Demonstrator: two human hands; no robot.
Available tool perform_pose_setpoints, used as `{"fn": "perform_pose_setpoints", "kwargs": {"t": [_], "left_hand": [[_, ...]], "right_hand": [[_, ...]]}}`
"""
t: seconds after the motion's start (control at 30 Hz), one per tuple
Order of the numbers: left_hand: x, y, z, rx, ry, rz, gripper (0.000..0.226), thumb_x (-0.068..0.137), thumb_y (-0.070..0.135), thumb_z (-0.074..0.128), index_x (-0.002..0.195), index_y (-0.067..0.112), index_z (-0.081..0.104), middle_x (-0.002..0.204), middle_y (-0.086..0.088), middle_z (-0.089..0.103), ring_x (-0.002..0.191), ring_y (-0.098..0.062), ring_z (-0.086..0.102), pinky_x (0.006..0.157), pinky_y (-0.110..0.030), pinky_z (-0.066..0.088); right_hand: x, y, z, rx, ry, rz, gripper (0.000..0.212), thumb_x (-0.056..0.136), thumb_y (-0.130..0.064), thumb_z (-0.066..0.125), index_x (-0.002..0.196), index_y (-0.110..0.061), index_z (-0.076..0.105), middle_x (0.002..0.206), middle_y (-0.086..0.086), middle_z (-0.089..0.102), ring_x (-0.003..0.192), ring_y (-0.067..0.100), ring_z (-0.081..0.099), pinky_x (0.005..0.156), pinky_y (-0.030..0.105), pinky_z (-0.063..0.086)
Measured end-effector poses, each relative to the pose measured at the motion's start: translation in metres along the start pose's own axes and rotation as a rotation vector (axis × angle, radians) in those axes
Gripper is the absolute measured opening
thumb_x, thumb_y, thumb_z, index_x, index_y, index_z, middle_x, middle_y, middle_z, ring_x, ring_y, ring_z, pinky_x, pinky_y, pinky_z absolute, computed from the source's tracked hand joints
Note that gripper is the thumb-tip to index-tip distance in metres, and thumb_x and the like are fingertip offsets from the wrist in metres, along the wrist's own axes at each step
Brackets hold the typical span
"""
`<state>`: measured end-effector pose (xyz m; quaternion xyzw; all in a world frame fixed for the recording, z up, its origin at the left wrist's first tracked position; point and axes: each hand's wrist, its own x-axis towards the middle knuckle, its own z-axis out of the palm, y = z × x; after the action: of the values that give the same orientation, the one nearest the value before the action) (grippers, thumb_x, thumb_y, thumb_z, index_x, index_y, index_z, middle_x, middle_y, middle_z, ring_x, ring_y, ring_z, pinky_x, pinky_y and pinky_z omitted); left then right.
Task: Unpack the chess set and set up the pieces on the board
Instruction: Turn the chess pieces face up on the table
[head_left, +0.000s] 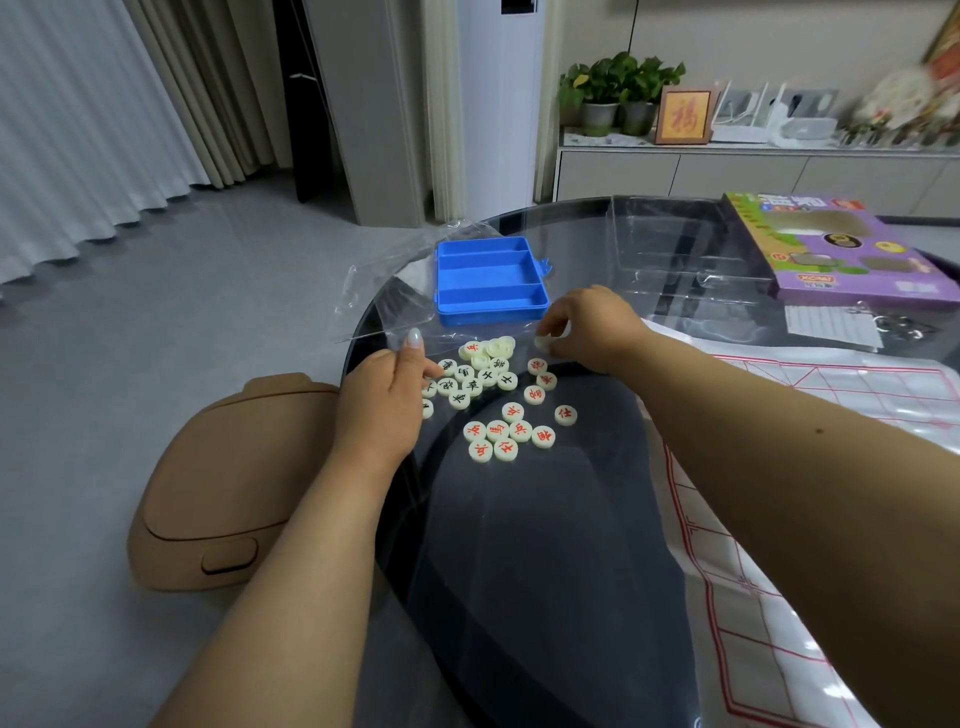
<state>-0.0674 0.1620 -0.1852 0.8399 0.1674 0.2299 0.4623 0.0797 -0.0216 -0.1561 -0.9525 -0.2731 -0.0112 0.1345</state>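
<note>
1. A round dark glass worktop (545, 545) carries a loose heap of cream disc-shaped chess pieces with red and black characters (493, 400), lying near its far left edge.
2. The left hand (387, 395) rests at the worktop's left edge, touching the heap's left side; its thumb and fingers pinch a clear plastic bag (395, 291), which overhangs that edge.
3. The right hand (587, 327) hovers just beyond the heap, its fingers (558, 327) curled and pinching one cream piece (543, 343) lifted off the glass.
4. An open blue plastic compartment box (491, 280) sits at the far edge, just beyond both hands.
5. A white plastic board sheet with red grid lines (779, 545) covers the right side, under the right forearm and running off the near right edge.
6. A purple cardboard game box (841, 260) lies at the far right, with a clear plastic tray (670, 244) beside it.
7. Bare dark glass lies open between the heap and the near edge.
</note>
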Motion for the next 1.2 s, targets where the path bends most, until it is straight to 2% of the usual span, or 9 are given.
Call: {"fn": "perform_pose_setpoints", "kwargs": {"t": [0.13,0.3,0.5,0.63,0.8,0.87,0.97,1.07,1.2], "left_hand": [[0.000,0.001,0.001,0.013,-0.002,0.008,0.058,0.101,0.047,0.027,0.087,0.016,0.074,0.085,0.007,0.064,0.079,-0.003,0.057,0.078,-0.029,0.046],[0.000,0.000,0.001,0.025,-0.004,0.014,0.058,0.102,0.046,0.027,0.087,0.015,0.074,0.084,0.007,0.064,0.080,-0.004,0.057,0.077,-0.028,0.046],[0.002,0.000,0.001,0.020,0.000,0.008,0.059,0.101,0.047,0.027,0.086,0.016,0.074,0.082,0.008,0.063,0.077,-0.004,0.056,0.077,-0.029,0.046],[0.001,0.000,0.000,0.020,-0.002,0.004,0.059,0.101,0.047,0.027,0.087,0.016,0.074,0.082,0.008,0.063,0.077,-0.004,0.056,0.078,-0.030,0.047],[0.000,0.002,0.000,0.025,-0.002,-0.001,0.058,0.102,0.045,0.027,0.086,0.016,0.074,0.079,0.012,0.062,0.075,-0.001,0.055,0.076,-0.028,0.044],[0.000,0.003,0.000,0.035,-0.002,0.008,0.059,0.102,0.044,0.026,0.086,0.015,0.075,0.078,0.013,0.062,0.075,0.000,0.055,0.076,-0.027,0.043],[0.000,0.002,0.000,0.046,-0.003,0.011,0.059,0.102,0.044,0.026,0.086,0.015,0.074,0.079,0.013,0.062,0.075,0.000,0.055,0.075,-0.027,0.043],[0.000,0.003,-0.001,0.042,-0.002,0.006,0.059,0.102,0.044,0.026,0.087,0.015,0.074,0.080,0.013,0.062,0.075,0.000,0.055,0.075,-0.027,0.043],[0.001,0.002,-0.001,0.038,0.002,0.001,0.059,0.102,0.045,0.026,0.087,0.015,0.074,0.081,0.012,0.063,0.076,0.000,0.055,0.074,-0.027,0.043]], "right_hand": [[0.004,-0.003,0.000,-0.005,-0.008,0.001,0.017,0.089,-0.027,0.060,0.100,-0.018,0.071,0.102,0.003,0.066,0.099,0.020,0.054,0.088,0.039,0.050],[0.004,0.000,0.000,0.032,-0.028,0.021,0.022,0.093,-0.020,0.053,0.095,-0.008,0.072,0.099,0.012,0.065,0.094,0.023,0.055,0.085,0.038,0.050],[-0.002,0.000,-0.007,0.044,-0.026,-0.079,0.026,0.093,-0.012,0.054,0.113,-0.019,0.069,0.116,-0.001,0.064,0.108,0.018,0.057,0.091,0.027,0.043],[-0.006,-0.001,-0.010,-0.002,-0.134,-0.149,0.040,0.091,0.002,0.049,0.116,-0.023,0.067,0.126,0.001,0.060,0.115,0.020,0.055,0.101,0.031,0.044],[-0.007,0.010,-0.022,0.049,-0.026,-0.035,0.048,0.087,0.011,0.044,0.116,-0.021,0.067,0.129,0.001,0.058,0.117,0.019,0.055,0.100,0.031,0.045],[-0.008,0.014,-0.027,0.045,-0.057,-0.019,0.053,0.085,0.014,0.042,0.113,-0.022,0.068,0.131,0.002,0.057,0.117,0.020,0.055,0.100,0.030,0.045],[-0.012,0.012,-0.030,0.005,-0.142,-0.054,0.039,0.089,0.002,0.052,0.118,-0.019,0.065,0.131,0.002,0.056,0.114,0.019,0.055,0.096,0.027,0.044],[-0.013,0.008,-0.024,-0.017,-0.147,-0.071,0.031,0.088,-0.016,0.063,0.119,-0.018,0.065,0.121,0.001,0.060,0.095,0.012,0.055,0.080,0.022,0.042],[-0.010,0.006,-0.017,0.007,-0.119,-0.045,0.022,0.087,-0.014,0.063,0.108,-0.016,0.069,0.110,0.002,0.066,0.087,0.012,0.054,0.077,0.022,0.042]]}}
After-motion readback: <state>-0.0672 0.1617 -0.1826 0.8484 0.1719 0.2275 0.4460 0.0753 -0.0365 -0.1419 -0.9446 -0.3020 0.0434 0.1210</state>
